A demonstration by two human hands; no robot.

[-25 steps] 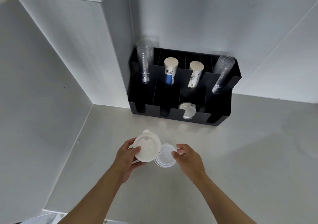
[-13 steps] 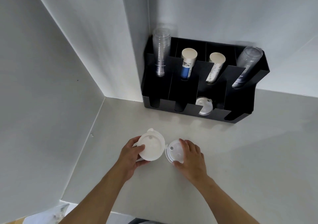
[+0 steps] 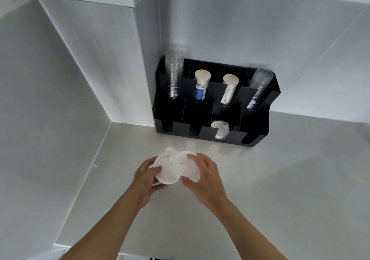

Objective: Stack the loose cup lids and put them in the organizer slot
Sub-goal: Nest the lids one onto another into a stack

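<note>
My left hand (image 3: pixel 144 177) grips a stack of white cup lids (image 3: pixel 166 169) over the counter. Against the right side of that stack my right hand (image 3: pixel 204 174) holds another white lid (image 3: pixel 185 166), which overlaps it. A black organizer (image 3: pixel 258 119) stands in the corner behind, with some white lids (image 3: pixel 220 130) lying in its third front slot. The other front slots look dark and empty.
The organizer's back row holds clear cup stacks (image 3: pixel 173 73) at both ends and two paper cup stacks (image 3: pixel 201 85) between them. A white wall panel (image 3: pixel 50 119) closes the left side. The grey counter (image 3: pixel 290 179) stretches to the right and toward me.
My right hand lifted the loose lid off the counter and brought it left against the stack in my left hand. The camera view shifted.
</note>
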